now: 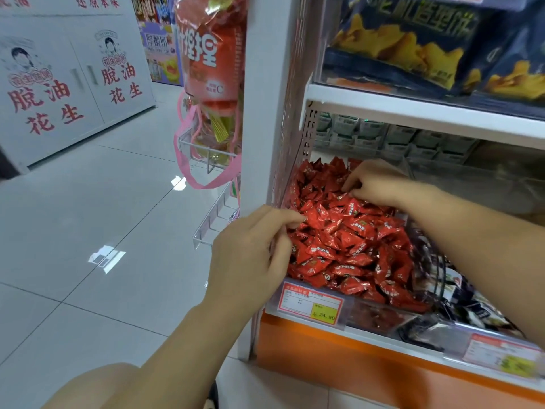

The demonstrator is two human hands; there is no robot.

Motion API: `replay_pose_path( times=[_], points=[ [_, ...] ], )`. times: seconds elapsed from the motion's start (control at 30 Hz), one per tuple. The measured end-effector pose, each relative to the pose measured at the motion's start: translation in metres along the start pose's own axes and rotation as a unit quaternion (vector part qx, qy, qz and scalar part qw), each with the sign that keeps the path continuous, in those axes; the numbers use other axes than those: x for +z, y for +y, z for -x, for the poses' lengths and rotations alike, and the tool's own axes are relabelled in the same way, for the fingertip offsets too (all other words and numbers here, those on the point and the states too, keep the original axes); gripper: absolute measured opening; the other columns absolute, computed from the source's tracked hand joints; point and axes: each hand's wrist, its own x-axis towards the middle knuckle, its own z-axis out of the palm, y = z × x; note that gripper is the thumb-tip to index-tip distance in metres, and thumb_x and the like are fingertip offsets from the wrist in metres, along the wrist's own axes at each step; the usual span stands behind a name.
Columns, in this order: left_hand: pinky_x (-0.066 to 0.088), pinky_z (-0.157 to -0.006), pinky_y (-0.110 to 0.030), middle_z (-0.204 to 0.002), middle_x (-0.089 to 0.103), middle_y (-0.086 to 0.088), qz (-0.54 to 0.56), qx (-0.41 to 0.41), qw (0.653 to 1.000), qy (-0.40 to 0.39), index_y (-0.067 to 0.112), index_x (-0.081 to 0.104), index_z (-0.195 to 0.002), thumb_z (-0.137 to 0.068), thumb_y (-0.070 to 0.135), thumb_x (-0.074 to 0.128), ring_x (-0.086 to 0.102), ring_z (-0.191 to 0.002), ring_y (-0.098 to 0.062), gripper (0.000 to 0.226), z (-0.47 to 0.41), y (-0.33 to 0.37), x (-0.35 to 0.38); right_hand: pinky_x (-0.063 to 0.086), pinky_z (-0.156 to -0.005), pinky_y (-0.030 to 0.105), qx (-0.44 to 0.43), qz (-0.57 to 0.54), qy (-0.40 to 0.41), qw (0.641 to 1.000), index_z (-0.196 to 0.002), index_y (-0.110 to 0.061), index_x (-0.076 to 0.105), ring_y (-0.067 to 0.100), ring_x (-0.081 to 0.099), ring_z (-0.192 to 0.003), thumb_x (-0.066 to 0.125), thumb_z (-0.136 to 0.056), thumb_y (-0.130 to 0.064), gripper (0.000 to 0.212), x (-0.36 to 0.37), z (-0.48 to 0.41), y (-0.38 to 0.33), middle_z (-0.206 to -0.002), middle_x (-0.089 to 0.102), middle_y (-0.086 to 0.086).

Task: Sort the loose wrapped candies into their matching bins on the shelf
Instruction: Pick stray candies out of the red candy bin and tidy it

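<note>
**A:** ok so what are the hands actually doing here?

**B:** Both are in the red candies [348, 240]. The left hand [253, 255] is at the near-left edge of the pile with its fingers half curled, and the thumb and index tip touch a wrapper there. I honestly can't tell if it's got one pinched or is just poking at it. The right hand [374, 184] is further back, palm down, with its fingers [351, 185] curled into the heap. Can't tell if that one holds anything either.

**A:** and the candies themselves?

**B:** They're heaped in the leftmost bin [362, 315] on the shelf [368, 338], right behind the price tag [312, 305]. The heap runs long from near to far and rises toward the back. The single wrappers are little pillow shapes lying every which way, so there's no shared direction.

**A:** anything mixed in?

**B:** Not that I can make out. The next bin to the right has dark and white wrapped pieces [469, 305], but it's blurry. There are blue snack bags [407, 39] one shelf up.
</note>
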Motion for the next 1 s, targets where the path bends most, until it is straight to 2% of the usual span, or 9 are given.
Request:
replay_pose_path(
  times=[0.07, 0.2, 0.37, 0.63, 0.7, 0.8, 0.87, 0.93, 1.0],
  points=[
    [0.044, -0.068, -0.017, -0.088, 0.062, 0.017, 0.004, 0.008, 1.000, -0.001, 0.022, 0.067, -0.100, -0.086, 0.015, 0.044, 0.053, -0.075, 0.002, 0.028, -0.001, 0.004, 0.001, 0.042, -0.098, 0.027, -0.014, 0.030, -0.031, 0.999, -0.119, -0.022, 0.064, 0.018, 0.057, -0.111, 0.059, -0.091, -0.018, 0.029, 0.002, -0.001, 0.002, -0.128, 0.059, -0.001],
    [0.052, -0.068, -0.036, -0.092, 0.062, 0.013, 0.011, 0.025, 1.000, -0.007, 0.024, 0.064, -0.102, -0.086, 0.014, 0.045, 0.061, -0.080, -0.008, 0.027, -0.003, 0.009, 0.005, 0.043, -0.099, 0.035, -0.034, 0.049, -0.103, 0.993, -0.126, -0.026, 0.055, 0.022, 0.051, -0.115, 0.053, -0.090, -0.009, 0.039, 0.007, -0.010, 0.002, -0.137, 0.049, 0.003],
    [0.051, -0.071, -0.033, -0.094, 0.064, 0.010, 0.036, 0.052, 0.998, -0.031, 0.015, 0.068, -0.102, -0.085, 0.009, 0.046, 0.062, -0.085, -0.007, 0.029, -0.006, 0.013, 0.009, 0.040, -0.101, 0.030, -0.022, 0.076, -0.139, 0.987, -0.132, -0.021, 0.053, 0.022, 0.049, -0.121, 0.048, -0.091, -0.007, 0.043, 0.007, -0.014, -0.003, -0.140, 0.048, 0.002],
    [0.045, -0.079, -0.011, -0.093, 0.063, 0.011, 0.079, 0.045, 0.994, -0.056, 0.012, 0.069, -0.102, -0.088, 0.009, 0.045, 0.058, -0.088, 0.004, 0.028, -0.016, 0.020, 0.019, 0.036, -0.083, 0.021, 0.026, -0.157, 0.044, 0.986, -0.108, -0.024, 0.069, 0.012, 0.056, -0.102, 0.064, -0.088, -0.024, 0.020, -0.014, 0.022, 0.000, -0.117, 0.064, -0.004],
    [0.044, -0.079, -0.010, -0.091, 0.063, 0.013, 0.086, 0.028, 0.994, -0.058, 0.013, 0.069, -0.101, -0.089, 0.010, 0.045, 0.058, -0.088, 0.004, 0.027, -0.018, 0.021, 0.022, 0.041, -0.077, 0.018, 0.028, -0.206, 0.104, 0.973, -0.098, -0.026, 0.068, 0.008, 0.057, -0.090, 0.067, -0.086, -0.023, 0.013, -0.016, 0.037, -0.001, -0.103, 0.065, -0.006],
    [0.042, -0.079, -0.008, -0.089, 0.063, 0.014, 0.084, 0.012, 0.994, -0.068, 0.015, 0.069, -0.100, -0.090, 0.008, 0.049, 0.059, -0.087, 0.004, 0.024, -0.019, 0.021, 0.026, 0.041, -0.053, 0.005, 0.048, -0.301, 0.200, 0.931, -0.095, -0.028, 0.061, 0.003, 0.057, -0.068, 0.062, -0.089, -0.019, 0.011, -0.016, 0.067, 0.001, -0.088, 0.063, -0.007],
    [0.040, -0.079, -0.007, -0.090, 0.063, 0.015, 0.079, 0.004, 0.994, -0.071, 0.016, 0.070, -0.100, -0.089, 0.005, 0.051, 0.059, -0.088, 0.006, 0.024, -0.018, 0.020, 0.028, 0.043, -0.046, 0.014, 0.057, -0.322, 0.259, 0.909, -0.100, -0.027, 0.060, 0.008, 0.060, -0.058, 0.055, -0.094, -0.017, 0.014, -0.014, 0.087, 0.007, -0.082, 0.064, -0.005],
    [0.040, -0.079, -0.007, -0.090, 0.063, 0.016, 0.072, 0.002, 0.995, -0.074, 0.016, 0.070, -0.101, -0.088, 0.005, 0.051, 0.058, -0.088, 0.006, 0.025, -0.015, 0.021, 0.030, 0.037, -0.042, 0.015, 0.077, -0.296, 0.314, 0.899, -0.106, -0.023, 0.062, 0.002, 0.054, -0.048, 0.048, -0.096, -0.011, 0.022, -0.010, 0.104, 0.020, -0.074, 0.062, -0.005],
    [0.041, -0.077, -0.007, -0.091, 0.063, 0.016, 0.068, 0.002, 0.995, -0.076, 0.016, 0.070, -0.101, -0.088, 0.006, 0.051, 0.059, -0.088, 0.005, 0.025, -0.012, 0.021, 0.030, 0.034, -0.050, 0.014, 0.110, -0.266, 0.330, 0.899, -0.110, -0.015, 0.064, 0.003, 0.051, -0.055, 0.045, -0.096, -0.008, 0.025, -0.004, 0.116, 0.032, -0.081, 0.065, -0.001]
  ],
)
